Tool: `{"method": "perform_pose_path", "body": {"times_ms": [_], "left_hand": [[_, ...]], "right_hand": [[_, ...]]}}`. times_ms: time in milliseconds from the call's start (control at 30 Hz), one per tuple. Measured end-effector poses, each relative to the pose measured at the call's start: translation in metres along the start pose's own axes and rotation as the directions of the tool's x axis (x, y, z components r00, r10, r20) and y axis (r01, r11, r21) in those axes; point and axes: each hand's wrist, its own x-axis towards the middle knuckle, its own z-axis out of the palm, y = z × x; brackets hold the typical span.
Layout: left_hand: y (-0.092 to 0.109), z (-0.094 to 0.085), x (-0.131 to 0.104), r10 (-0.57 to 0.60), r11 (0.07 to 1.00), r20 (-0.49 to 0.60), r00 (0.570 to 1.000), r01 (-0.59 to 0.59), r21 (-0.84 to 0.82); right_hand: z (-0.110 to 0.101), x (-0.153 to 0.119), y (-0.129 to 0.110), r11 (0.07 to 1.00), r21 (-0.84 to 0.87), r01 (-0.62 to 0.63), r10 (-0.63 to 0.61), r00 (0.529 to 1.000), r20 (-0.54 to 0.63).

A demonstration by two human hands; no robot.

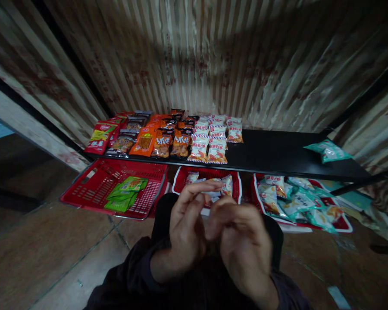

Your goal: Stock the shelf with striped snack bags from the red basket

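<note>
- Brown stone-like floor tiles [84,267] spread around a seated-looking person's dark sleeves [123,275].
- Nearest, the bare left hand [186,232] and the bare right hand [245,245] are raised close together, fingers curled inward; the right is blurred, and I cannot tell whether anything is held between them.
- Just past the hands and partly hidden by them, a red plastic basket with a white rim [213,172] holds small white-and-orange packets [226,186].
- To its left, a perforated red plastic basket [84,185] contains flat bright-green packets [126,193].
- To its right, another white-rimmed red basket [342,224] is heaped with teal-and-white packets [305,202].
- Beyond, a long black shelf [271,150] carries red, dark, orange, and white-and-orange snack bags [182,142] in rows, with one teal packet [331,150] at its right end.
- Farthest back hangs beige-and-brown striped sheeting [187,51].
</note>
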Motion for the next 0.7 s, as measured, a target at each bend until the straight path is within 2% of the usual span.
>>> {"method": "perform_pose_path", "body": {"times_ms": [67, 100, 167, 200, 267, 300, 333, 367, 433, 500, 533, 567, 600, 633, 667, 700], "left_hand": [[-0.026, -0.015, 0.025, -0.193, 0.975, -0.023, 0.981, 0.195, 0.108], [-0.038, -0.025, 0.038, -0.262, 0.953, -0.005, 0.965, 0.260, 0.155], [-0.058, -0.047, 0.061, -0.423, 0.871, 0.078, 0.903, 0.381, 0.310], [-0.065, -0.057, 0.071, -0.482, 0.812, 0.115, 0.868, 0.394, 0.431], [-0.073, -0.069, 0.084, -0.515, 0.724, 0.077, 0.854, 0.385, 0.573], [-0.075, -0.071, 0.088, -0.532, 0.707, 0.072, 0.843, 0.396, 0.585], [-0.077, -0.070, 0.090, -0.531, 0.714, 0.080, 0.843, 0.395, 0.578], [-0.078, -0.068, 0.091, -0.517, 0.733, 0.093, 0.851, 0.384, 0.562], [-0.084, -0.058, 0.090, -0.490, 0.771, 0.135, 0.861, 0.357, 0.528], [-0.095, -0.044, 0.089, -0.494, 0.790, 0.139, 0.858, 0.376, 0.485], [-0.102, -0.036, 0.089, -0.495, 0.803, 0.123, 0.860, 0.399, 0.442], [-0.109, -0.027, 0.090, -0.494, 0.822, 0.102, 0.864, 0.425, 0.379], [-0.116, -0.018, 0.092, -0.482, 0.847, 0.079, 0.872, 0.442, 0.296], [-0.124, -0.010, 0.094, -0.470, 0.868, 0.061, 0.881, 0.449, 0.213], [-0.131, -0.002, 0.097, -0.460, 0.882, 0.043, 0.887, 0.450, 0.141], [-0.138, 0.004, 0.100, -0.449, 0.890, 0.031, 0.893, 0.444, 0.104]], "right_hand": [[-0.006, 0.025, 0.030, 0.997, -0.058, 0.050, -0.047, 0.998, 0.043], [-0.007, 0.027, 0.049, 0.992, -0.107, 0.061, -0.050, 0.994, 0.099], [-0.003, 0.015, 0.092, 0.974, -0.225, 0.025, 0.037, 0.963, 0.267], [0.002, 0.004, 0.113, 0.957, -0.284, -0.057, 0.152, 0.934, 0.323], [0.012, -0.019, 0.147, 0.898, -0.338, -0.284, 0.407, 0.827, 0.388], [0.016, -0.028, 0.157, 0.875, -0.291, -0.387, 0.480, 0.770, 0.421], [0.017, -0.032, 0.162, 0.856, -0.176, -0.486, 0.510, 0.741, 0.437], [0.014, -0.032, 0.161, 0.830, -0.029, -0.557, 0.510, 0.736, 0.445], [-0.006, -0.018, 0.146, 0.818, 0.096, -0.567, 0.473, 0.758, 0.448], [-0.041, 0.015, 0.123, 0.821, 0.245, -0.515, 0.423, 0.839, 0.344], [-0.060, 0.035, 0.112, 0.829, 0.371, -0.418, 0.368, 0.908, 0.201], [-0.077, 0.058, 0.105, 0.865, 0.422, -0.272, 0.299, 0.954, 0.003], [-0.091, 0.079, 0.101, 0.917, 0.381, -0.120, 0.201, 0.963, -0.181], [-0.100, 0.099, 0.102, 0.961, 0.274, -0.039, 0.120, 0.951, -0.286], [-0.104, 0.116, 0.107, 0.987, 0.158, -0.038, 0.083, 0.955, -0.284], [-0.105, 0.129, 0.116, 0.996, 0.066, -0.065, 0.079, 0.970, -0.229]]}}
